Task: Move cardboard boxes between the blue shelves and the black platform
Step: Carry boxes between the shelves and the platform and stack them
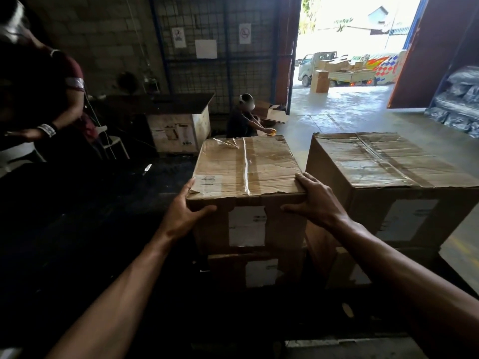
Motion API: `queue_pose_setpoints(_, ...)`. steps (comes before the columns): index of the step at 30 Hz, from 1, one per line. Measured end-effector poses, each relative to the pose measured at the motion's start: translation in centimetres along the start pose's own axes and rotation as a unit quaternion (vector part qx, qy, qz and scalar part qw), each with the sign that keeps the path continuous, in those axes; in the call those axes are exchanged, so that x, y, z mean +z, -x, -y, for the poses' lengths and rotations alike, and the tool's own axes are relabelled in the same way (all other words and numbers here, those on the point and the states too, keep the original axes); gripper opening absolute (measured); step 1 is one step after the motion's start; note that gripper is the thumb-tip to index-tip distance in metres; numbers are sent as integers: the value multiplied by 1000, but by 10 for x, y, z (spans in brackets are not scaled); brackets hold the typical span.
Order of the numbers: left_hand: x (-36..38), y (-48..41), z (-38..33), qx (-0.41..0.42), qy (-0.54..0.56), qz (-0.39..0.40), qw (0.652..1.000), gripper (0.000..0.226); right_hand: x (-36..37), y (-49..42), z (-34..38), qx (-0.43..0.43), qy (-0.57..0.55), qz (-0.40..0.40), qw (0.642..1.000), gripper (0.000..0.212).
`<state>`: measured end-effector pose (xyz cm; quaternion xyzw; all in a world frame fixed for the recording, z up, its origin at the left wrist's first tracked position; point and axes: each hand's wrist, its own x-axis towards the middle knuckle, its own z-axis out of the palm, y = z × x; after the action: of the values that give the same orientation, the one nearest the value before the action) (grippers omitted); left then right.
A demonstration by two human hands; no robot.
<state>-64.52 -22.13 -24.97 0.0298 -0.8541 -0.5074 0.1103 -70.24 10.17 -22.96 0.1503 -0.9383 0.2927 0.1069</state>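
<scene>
- The left hand point(185, 211) grips the near left corner of a taped box point(246, 167): its fingers run up the left side and its thumb lies across the front face.
- The right hand point(316, 200) grips the near right corner of the same box, with its fingers bent over the top edge and its thumb pressed on the front.
- The taped box sits on top of a lower box point(259, 270), both showing white labels on the front.
- Just to the right stands a bigger box point(388, 161), its side close against the taped box; whether they touch is hard to tell.
- The stack stands on a dark platform point(90, 216) that spreads out to the left.
- A person in a dark red shirt point(51, 94) stands at the far left.
- Another person point(242, 120) sits low behind the boxes, near the wire mesh wall point(225, 60).
- At the far right, a blue shelf point(438, 89) carries dark wrapped bundles.
- Through the open doorway, a small truck point(334, 71) loaded with boxes stands in the daylight.
</scene>
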Motion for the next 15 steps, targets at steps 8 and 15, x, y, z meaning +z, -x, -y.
queue_pose_setpoints(8, 1, -7, -20, 17, -204, -25, 978, 116, 0, -1, -21, -27, -9, -10, 1000, 105)
queue_pose_setpoints(15, 24, 3, -20, 13, -204, -73, 976, 125, -4, -6, -33, -38, -13, -15, 999, 104)
